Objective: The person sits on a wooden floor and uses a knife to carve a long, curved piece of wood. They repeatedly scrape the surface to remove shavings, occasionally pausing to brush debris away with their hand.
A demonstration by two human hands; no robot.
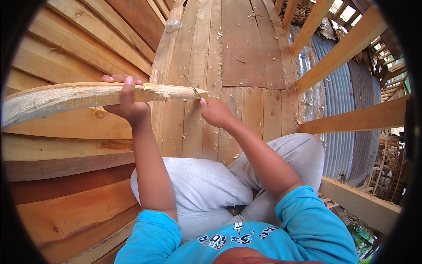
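Note:
A long pale piece of wood [61,100] reaches in from the left edge and narrows to a tip above the floor. My left hand [127,99] is closed round it, thumb on the near side and fingers over the far side. The face near the thumb looks rough and freshly cut. In my right hand [216,113] is a knife [191,86], its thin blade pointing away and to the left. The blade crosses the wood close to its tip; its handle is hidden in my fist.
Wood shavings lie scattered over the plank floor [193,132] and a brown board [250,53]. A small clear plastic item [173,26] sits at the far left. Plank walling [74,145] rises on the left; wooden rails [360,119] and corrugated metal [338,97] are on the right.

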